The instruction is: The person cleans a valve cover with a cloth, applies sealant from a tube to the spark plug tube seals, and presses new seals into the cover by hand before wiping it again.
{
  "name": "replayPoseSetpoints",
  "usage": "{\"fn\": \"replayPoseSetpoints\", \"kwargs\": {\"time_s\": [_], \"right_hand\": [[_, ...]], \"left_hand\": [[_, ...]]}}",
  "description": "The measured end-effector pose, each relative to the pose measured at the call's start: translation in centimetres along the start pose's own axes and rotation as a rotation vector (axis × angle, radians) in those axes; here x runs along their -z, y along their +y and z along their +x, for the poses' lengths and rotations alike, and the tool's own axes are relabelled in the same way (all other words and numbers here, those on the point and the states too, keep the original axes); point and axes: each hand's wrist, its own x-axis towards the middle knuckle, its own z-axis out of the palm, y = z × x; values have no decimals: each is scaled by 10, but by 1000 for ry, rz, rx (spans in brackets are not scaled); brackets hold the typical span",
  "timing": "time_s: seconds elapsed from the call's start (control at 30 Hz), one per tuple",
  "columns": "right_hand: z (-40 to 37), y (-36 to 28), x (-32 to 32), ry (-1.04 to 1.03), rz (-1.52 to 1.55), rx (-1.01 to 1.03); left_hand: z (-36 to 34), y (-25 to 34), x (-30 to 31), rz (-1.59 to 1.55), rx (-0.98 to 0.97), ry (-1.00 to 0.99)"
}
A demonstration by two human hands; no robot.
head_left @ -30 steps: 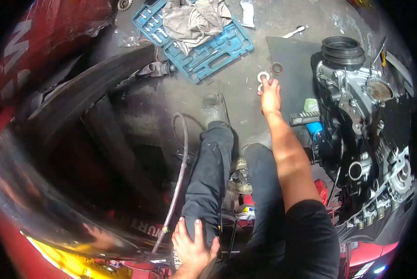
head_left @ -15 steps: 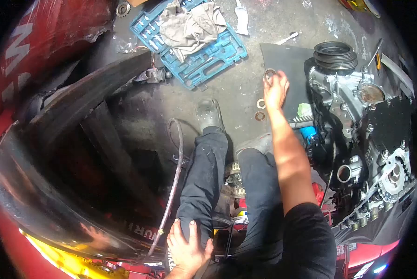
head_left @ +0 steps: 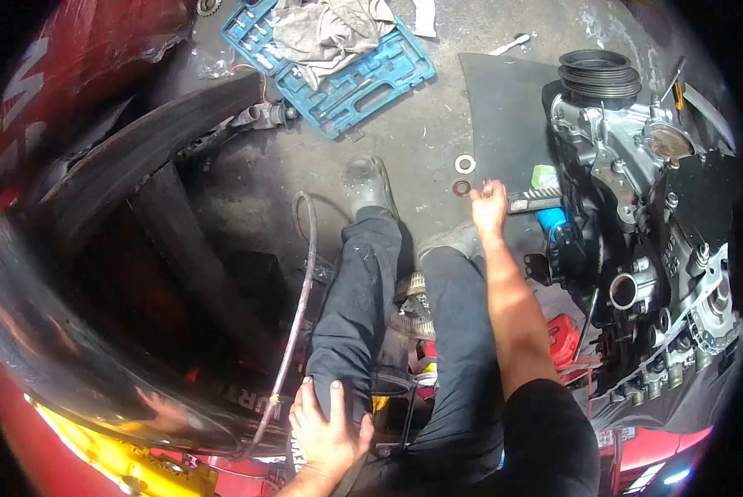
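My right hand (head_left: 490,209) is closed above the grey mat's near edge, its fingertips curled round a small ring that they mostly hide. Just left of it, a brownish ring (head_left: 462,188) lies flat on the floor. A pale, washer-like ring (head_left: 465,164) sits a little farther off, almost touching the brown one. My left hand (head_left: 331,431) rests on my left thigh near the knee, fingers spread, holding nothing.
An engine (head_left: 628,166) with a ribbed pulley (head_left: 600,74) stands at right. A blue tool case (head_left: 370,97) lies open ahead, a grey rag (head_left: 330,37) on it. A hose (head_left: 298,290) runs beside my left leg. A dark car body panel (head_left: 48,315) curves along the left.
My right hand has drawn back towards me from the farthest ring, which no longer lies at its spot on the floor. My left hand stays on my leg. The view has tilted slightly.
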Motion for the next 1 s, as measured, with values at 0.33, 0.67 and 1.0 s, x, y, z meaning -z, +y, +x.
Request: {"fn": "replayPoseSetpoints", "kwargs": {"time_s": [0.33,0.67,1.0], "right_hand": [[19,-73,-59,173,-234,-228],[-15,-21,-16,156,-307,155],[-38,8,-51,63,-289,49]], "left_hand": [[-4,0,-2,59,-46,4],[-3,-7,-3,19,-26,-13],[-6,-9,-4,12,-30,13]]}}
